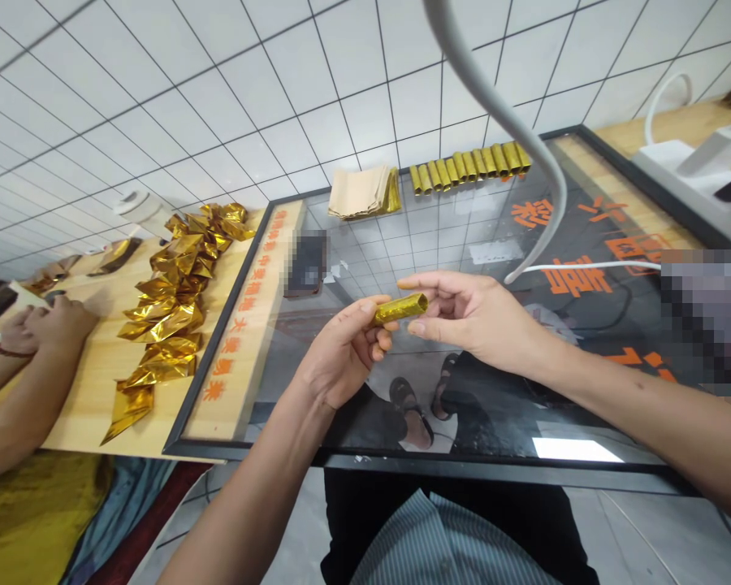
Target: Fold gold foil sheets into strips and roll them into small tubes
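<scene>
A short rolled tube of gold foil paper (pixel 395 310) is pinched between the thumb and fingers of my left hand (pixel 341 349), over the glass top. Its hollow end points right, tilted slightly up. My right hand (pixel 478 317) is beside that end, thumb and fingers apart with nothing seen between them. Similar gold tubes (pixel 469 169) lie in a row along the far edge of the glass. Left of that row sits a stack of tan-backed gold paper sheets (pixel 359 193).
Folded gold foil pieces (pixel 170 305) line the wooden table at left, near another person's forearms (pixel 42 374). A black-framed glass panel (pixel 353 431) lies before me. A thick grey-white tube (pixel 512 73) hangs over it; a white cable (pixel 590 265) crosses at right.
</scene>
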The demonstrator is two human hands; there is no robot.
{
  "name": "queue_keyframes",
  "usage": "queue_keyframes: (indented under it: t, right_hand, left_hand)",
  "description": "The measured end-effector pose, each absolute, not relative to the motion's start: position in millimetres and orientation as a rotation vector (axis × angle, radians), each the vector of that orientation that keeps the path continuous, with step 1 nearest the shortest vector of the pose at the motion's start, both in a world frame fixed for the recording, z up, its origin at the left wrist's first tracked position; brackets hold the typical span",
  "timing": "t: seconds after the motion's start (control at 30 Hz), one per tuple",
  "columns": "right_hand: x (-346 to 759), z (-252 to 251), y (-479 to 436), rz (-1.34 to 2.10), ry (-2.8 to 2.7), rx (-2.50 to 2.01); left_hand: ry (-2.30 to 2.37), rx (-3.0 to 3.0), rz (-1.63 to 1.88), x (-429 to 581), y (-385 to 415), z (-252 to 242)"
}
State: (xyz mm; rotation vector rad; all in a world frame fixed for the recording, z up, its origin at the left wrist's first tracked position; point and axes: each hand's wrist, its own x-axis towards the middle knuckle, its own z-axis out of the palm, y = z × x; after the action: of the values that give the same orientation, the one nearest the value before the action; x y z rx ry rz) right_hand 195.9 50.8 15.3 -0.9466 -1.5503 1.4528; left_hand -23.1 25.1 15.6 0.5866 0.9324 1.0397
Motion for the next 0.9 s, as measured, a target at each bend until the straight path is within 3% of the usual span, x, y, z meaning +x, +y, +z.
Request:
queue_keyframes:
  t: [0.47,0.9]
  right_hand:
    - [193.6,18.4,49.0,1.471,-1.537,-0.94]
    - [196.5,8.8,60.4,1.782,-1.186,-0.969]
  left_hand:
    - [0.965,0.615,1.045,-20.7,26.3,15.2]
    - [1.009,0.779,1.126,-14.2,22.1,18.5]
